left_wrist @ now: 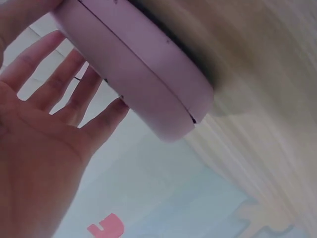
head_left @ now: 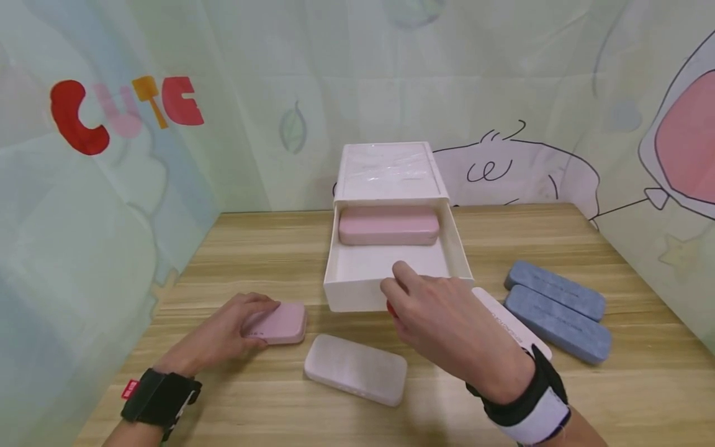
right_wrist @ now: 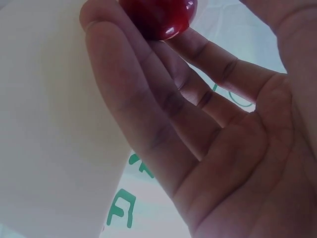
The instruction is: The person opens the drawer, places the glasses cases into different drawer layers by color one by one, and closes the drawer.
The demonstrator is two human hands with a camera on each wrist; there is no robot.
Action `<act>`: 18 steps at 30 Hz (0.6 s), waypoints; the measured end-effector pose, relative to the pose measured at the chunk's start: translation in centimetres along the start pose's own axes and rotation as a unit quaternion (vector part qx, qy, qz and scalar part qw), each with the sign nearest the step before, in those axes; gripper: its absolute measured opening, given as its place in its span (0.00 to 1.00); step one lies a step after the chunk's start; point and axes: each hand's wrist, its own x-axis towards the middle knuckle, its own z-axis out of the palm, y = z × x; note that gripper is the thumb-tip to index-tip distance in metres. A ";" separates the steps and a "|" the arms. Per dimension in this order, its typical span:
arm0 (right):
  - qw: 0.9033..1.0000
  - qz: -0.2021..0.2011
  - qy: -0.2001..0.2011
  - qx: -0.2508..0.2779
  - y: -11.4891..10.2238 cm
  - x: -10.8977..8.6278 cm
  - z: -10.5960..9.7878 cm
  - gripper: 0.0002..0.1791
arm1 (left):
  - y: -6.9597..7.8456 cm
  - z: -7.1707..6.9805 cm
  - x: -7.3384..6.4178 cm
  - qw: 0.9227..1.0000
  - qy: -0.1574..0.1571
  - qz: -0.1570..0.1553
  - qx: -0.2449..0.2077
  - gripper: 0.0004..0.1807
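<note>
On the left of the table, my left hand (head_left: pixel 231 326) grips a small pink glasses case (head_left: pixel 286 324) between thumb and fingers. The left wrist view shows the fingertips along one side of this case (left_wrist: pixel 143 69), which has a seam around it. My right hand (head_left: pixel 432 313) is at the front of a white drawer (head_left: pixel 357 295), holding its shiny red knob (right_wrist: pixel 163 15) with curled fingers. The drawer stands pulled out of a white box (head_left: pixel 388 171). Inside it, at the back, lies a longer pink glasses case (head_left: pixel 389 225).
A pale grey glasses case (head_left: pixel 356 369) lies between my hands, near the front. Right of the drawer are a white case with printing (head_left: pixel 516 329), partly behind my right wrist, and two blue cases (head_left: pixel 558 323) side by side. A printed cloth backdrop (head_left: pixel 279 74) rises behind the table.
</note>
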 end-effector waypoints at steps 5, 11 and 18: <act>1.000 -0.002 -0.002 -0.002 0.0 0.0 0.0 0.10 | 0.5 -0.6 0.1 1.000 -0.002 -0.007 0.005 0.34; 1.000 -0.005 0.000 -0.006 0.0 0.0 0.1 0.10 | 1.5 -1.3 0.3 1.000 0.009 0.009 0.015 0.34; 1.000 -0.004 -0.006 -0.005 0.0 0.0 0.0 0.10 | 2.6 -2.3 0.3 0.999 0.011 0.019 0.024 0.34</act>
